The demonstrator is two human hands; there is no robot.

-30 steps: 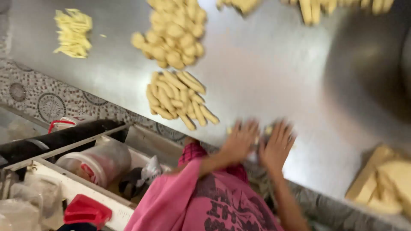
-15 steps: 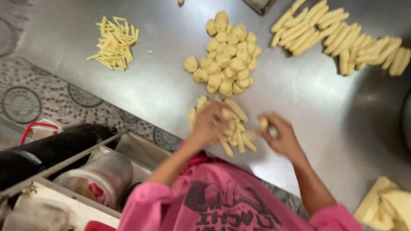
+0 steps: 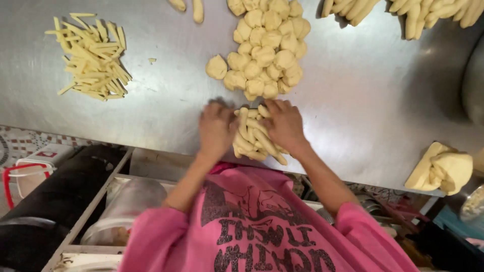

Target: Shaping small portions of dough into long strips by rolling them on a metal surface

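Note:
A small pile of finger-length dough sticks [image 3: 252, 140] lies near the front edge of the steel table [image 3: 378, 95]. My left hand [image 3: 217, 128] rests palm down against the pile's left side, fingers slightly curled. Over the pile's right side lies my right hand [image 3: 285, 126], fingers stretched across the sticks. Neither hand lifts anything. Just beyond my hands sits a heap of round dough balls [image 3: 267, 50]. My pink sleeves and shirt fill the bottom of the view.
Thin cut dough strips [image 3: 93, 55] lie at the far left, and longer dough rolls [image 3: 403, 10] at the top right. A folded dough lump [image 3: 443, 168] sits at the right edge. Below the table are a plastic jar [image 3: 126, 211] and a red-handled container [image 3: 22, 171].
Both hands moved from the table's front edge to the stick pile. The right hand, which held a dough piece half a second ago, now lies flat on the pile.

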